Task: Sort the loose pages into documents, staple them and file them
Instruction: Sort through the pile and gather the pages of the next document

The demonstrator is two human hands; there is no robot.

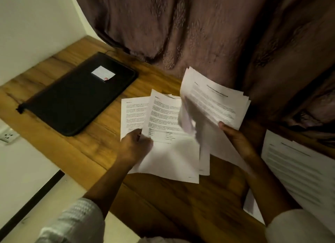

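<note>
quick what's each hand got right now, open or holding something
Left hand: pinching the left edge of a printed page.
Right hand: gripping a fanned stack of pages, held up off the desk.

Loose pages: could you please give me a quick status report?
Left hand pinching a page over the desk pile. Right hand holding a stack. Black folder closed, far left. No stapler in view.

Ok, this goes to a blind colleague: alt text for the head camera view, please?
A person's left hand pinches a printed page at a wooden desk while the right hand holds a fanned stack of pages. A closed black folder lies to the left, and a brown curtain hangs behind.
</note>
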